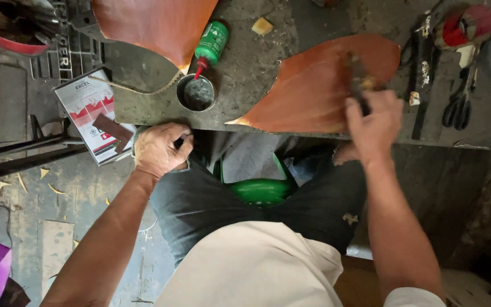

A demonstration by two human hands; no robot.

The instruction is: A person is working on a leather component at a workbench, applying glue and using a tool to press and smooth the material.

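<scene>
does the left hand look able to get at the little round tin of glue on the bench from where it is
Probably yes. The left hand rests at the bench edge just below the round tin, with bare bench between them; only the green bottle lies beyond.

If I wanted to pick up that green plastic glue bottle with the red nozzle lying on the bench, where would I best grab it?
Grip the green plastic glue bottle around its round body, coming from above with fingers on its two long sides. It lies tilted, its red nozzle pointing down at the small round metal tin, so the body is the widest, most open part, probably cleaner than the tip.
</scene>
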